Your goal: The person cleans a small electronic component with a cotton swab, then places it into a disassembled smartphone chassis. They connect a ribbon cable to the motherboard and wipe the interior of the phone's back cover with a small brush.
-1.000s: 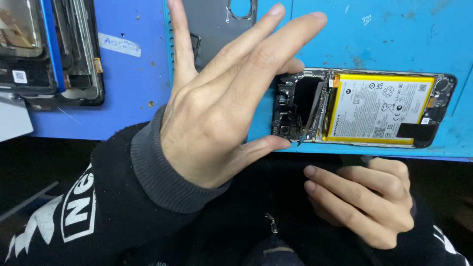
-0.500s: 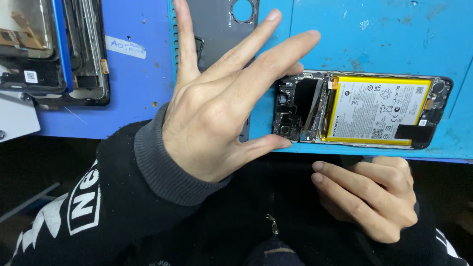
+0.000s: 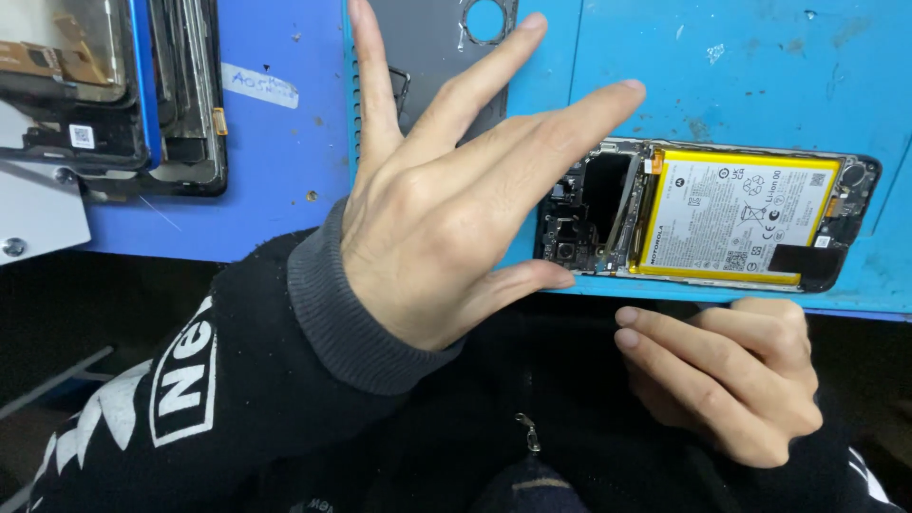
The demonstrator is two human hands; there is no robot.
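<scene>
Two bare hands show, and neither grips anything. At frame centre the left hand [image 3: 446,237] is spread wide, palm down and fingers splayed, raised above the blue work mat [image 3: 741,85]; its fingertips reach toward the opened smartphone [image 3: 708,214] at centre right, though contact cannot be told. Low at the lower right, the right hand [image 3: 727,375] rests loosely curled just off the mat's near edge, below the phone. That phone lies flat, back removed, its yellow-edged battery [image 3: 736,217] and dark circuit board [image 3: 579,223] exposed. Judging from this, steadying the frame by its edges, clear of the board, would serve best. A grey back cover [image 3: 432,57] lies at upper centre, with more dismantled phones [image 3: 123,95] at upper left.
</scene>
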